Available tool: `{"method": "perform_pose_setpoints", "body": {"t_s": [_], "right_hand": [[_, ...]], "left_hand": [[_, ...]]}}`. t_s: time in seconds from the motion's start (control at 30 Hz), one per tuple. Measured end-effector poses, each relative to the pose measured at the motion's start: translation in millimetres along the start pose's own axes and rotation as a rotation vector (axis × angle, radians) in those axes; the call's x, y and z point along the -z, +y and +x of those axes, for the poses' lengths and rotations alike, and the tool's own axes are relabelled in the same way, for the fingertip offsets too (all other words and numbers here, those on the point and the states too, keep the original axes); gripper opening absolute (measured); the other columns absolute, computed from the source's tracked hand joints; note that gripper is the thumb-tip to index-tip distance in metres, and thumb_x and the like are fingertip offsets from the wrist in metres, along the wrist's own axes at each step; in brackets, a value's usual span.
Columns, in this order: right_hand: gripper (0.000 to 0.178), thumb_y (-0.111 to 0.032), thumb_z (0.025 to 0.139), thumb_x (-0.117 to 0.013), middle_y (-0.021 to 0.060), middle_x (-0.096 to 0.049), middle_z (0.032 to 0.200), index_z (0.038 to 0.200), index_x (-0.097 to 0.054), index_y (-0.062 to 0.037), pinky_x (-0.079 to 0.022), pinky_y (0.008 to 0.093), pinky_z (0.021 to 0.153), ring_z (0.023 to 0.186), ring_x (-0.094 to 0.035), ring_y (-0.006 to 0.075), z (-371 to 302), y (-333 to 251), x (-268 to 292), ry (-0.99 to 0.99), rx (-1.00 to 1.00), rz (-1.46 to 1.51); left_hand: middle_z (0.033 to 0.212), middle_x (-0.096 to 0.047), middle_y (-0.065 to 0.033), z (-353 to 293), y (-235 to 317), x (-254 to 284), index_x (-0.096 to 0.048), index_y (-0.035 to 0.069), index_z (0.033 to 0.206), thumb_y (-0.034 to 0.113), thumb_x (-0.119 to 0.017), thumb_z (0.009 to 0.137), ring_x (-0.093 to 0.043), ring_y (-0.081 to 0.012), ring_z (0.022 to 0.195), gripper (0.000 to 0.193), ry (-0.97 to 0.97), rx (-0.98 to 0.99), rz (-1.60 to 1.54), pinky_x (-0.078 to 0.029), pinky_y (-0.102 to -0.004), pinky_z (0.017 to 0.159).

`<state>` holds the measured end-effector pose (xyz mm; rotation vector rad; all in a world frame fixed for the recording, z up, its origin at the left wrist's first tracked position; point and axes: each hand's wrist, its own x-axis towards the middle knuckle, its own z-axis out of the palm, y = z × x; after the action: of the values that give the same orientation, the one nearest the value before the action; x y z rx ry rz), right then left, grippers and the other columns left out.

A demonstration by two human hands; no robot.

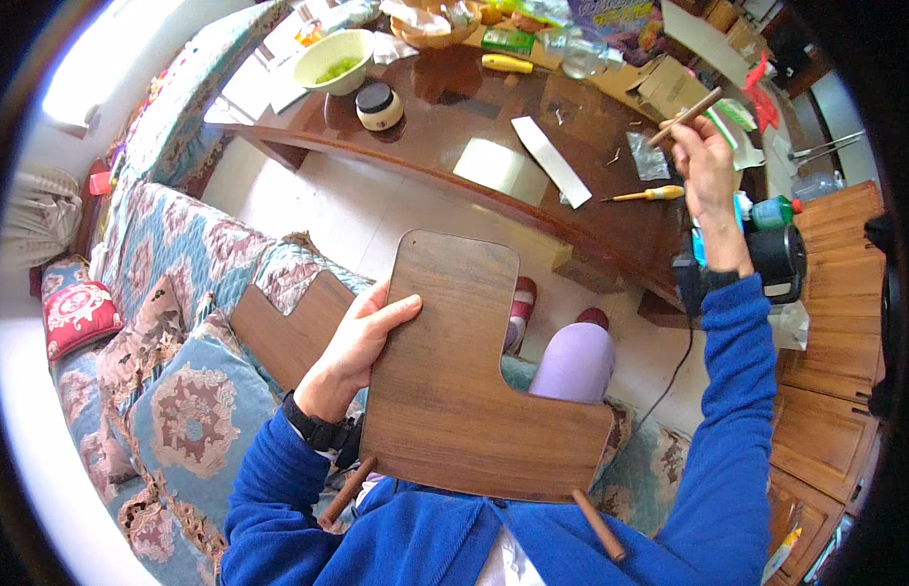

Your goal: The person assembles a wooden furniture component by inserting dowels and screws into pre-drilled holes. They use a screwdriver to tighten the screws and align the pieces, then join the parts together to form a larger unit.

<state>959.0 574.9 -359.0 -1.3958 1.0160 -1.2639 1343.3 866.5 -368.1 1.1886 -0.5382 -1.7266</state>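
My left hand (345, 344) grips the left edge of an L-shaped dark wooden board (440, 391), thumb on its face. The board rests over my lap. Two brown wooden rods (347, 491) stick out near its lower corners; I cannot tell how they join it. Raised over the right end of the table, my right hand (706, 176) pinches a similar short wooden rod (699, 104). Below that hand lie a screwdriver (646, 194) with a yellow handle and a small clear plastic bag (650, 156). A second notched board (290, 332) lies on the sofa to my left.
The glossy brown table (445, 127) holds a white strip (552, 161), a lidded jar (378, 105), a pale green bowl (332, 61), a yellow-handled tool (506, 63) and an open cardboard box (674, 86). A patterned sofa (186, 420) is at left, wooden cabinets (826, 332) at right.
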Motion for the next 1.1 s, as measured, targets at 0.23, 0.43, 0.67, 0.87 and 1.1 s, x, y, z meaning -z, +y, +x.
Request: {"method": "perform_pose_setpoints", "body": {"t_s": [0.23, 0.43, 0.67, 0.87, 1.1], "right_hand": [[0.018, -0.004, 0.09, -0.063, 0.0152, -0.071, 0.1, 0.108, -0.062, -0.003, -0.045, 0.0171, 0.053, 0.065, -0.055, 0.0065, -127, -144, -84, -0.298, -0.165, 0.455], [0.016, -0.006, 0.089, -0.063, 0.003, -0.055, 0.081, 0.102, -0.055, -0.0062, -0.042, 0.0216, 0.052, 0.063, -0.05, 0.0095, -214, -213, -97, -0.295, -0.096, 0.459], [0.019, -0.008, 0.09, -0.063, 0.0144, -0.069, 0.091, 0.108, -0.055, -0.01, -0.05, 0.0254, 0.06, 0.065, -0.058, 0.0136, -332, -173, -129, -0.129, -0.221, 0.913], [0.032, -0.004, 0.091, -0.064, 0.0192, -0.071, 0.106, 0.121, -0.059, -0.0124, -0.05, 0.0304, 0.069, 0.075, -0.061, 0.0189, -389, -122, -153, -0.226, -0.062, 1.035], [0.064, -0.02, 0.082, -0.081, 0.0175, -0.045, 0.149, 0.137, -0.054, -0.0051, -0.048, 0.0255, 0.076, 0.093, -0.059, 0.0163, -453, -119, -122, -0.563, 0.088, 0.3]], "left_hand": [[0.129, -0.063, -0.0094, -72, 63, -44, -0.047, -0.002, 0.142, 0.004, -0.058, 0.1, -0.059, -0.0146, 0.117, 0.043, -0.172, -0.51, 0.273, -0.048, -0.032, 0.102], [0.123, -0.065, -0.0078, -113, 57, -71, -0.05, -0.001, 0.138, 0.004, -0.06, 0.099, -0.06, -0.0127, 0.11, 0.04, -0.155, -0.749, 0.416, -0.049, -0.0305, 0.096], [0.13, -0.063, -0.0222, -133, 31, -77, -0.047, -0.001, 0.144, 0.0, -0.057, 0.095, -0.064, -0.0281, 0.119, 0.05, -0.077, -1.16, 1.037, -0.05, -0.036, 0.099], [0.141, -0.057, -0.0224, -140, 2, -82, -0.05, 0.001, 0.144, -0.015, -0.055, 0.08, -0.058, -0.0396, 0.127, 0.066, -0.248, -1.245, 1.085, -0.048, -0.0425, 0.106], [0.139, -0.06, -0.0181, -140, -17, -79, -0.056, 0.003, 0.138, -0.012, -0.059, 0.073, -0.059, -0.0366, 0.127, 0.066, -0.464, -1.285, 1.228, -0.051, -0.0435, 0.104]]}}
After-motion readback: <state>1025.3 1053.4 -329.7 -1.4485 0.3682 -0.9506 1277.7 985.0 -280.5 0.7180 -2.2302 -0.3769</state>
